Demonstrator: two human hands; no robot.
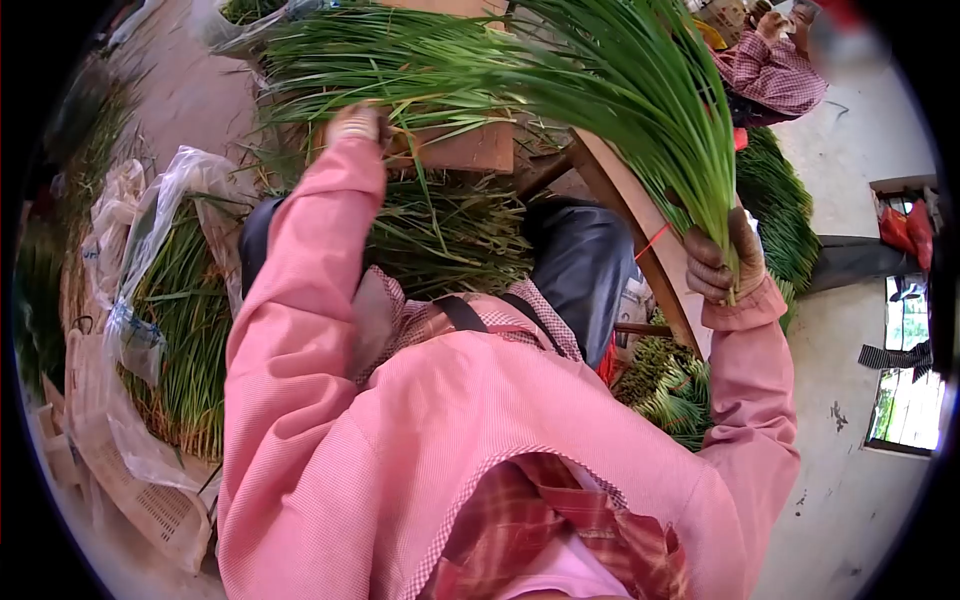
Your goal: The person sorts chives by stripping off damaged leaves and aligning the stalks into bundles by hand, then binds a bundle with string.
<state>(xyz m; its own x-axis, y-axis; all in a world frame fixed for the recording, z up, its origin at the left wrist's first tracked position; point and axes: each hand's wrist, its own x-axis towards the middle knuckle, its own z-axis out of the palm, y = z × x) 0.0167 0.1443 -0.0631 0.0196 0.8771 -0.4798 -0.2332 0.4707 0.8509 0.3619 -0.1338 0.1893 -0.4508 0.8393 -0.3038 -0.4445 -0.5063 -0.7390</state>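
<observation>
My right hand [725, 255], in a dirty glove, is closed round the stalk ends of a long bunch of garlic chives [650, 110]. The leaves fan up and bend over to the left. Near the leaf tips, my left hand [358, 125] looks curled closed and is slightly blurred. Whatever its fingers hold is hidden, though thin yellowish blades hang beside it. Behind that hand, more long green leaves [370, 60] spread over a wooden board [465, 148]. Loose leaves [450, 230] lie heaped between my knees.
At left a plastic-lined basket [150, 470] holds upright chives [180, 310]. A wooden bench edge [650, 250] runs on my right, with tied bundles [665, 390] below it. More chives [775, 200] lie by the wall. Another person [775, 75] sits at the upper right.
</observation>
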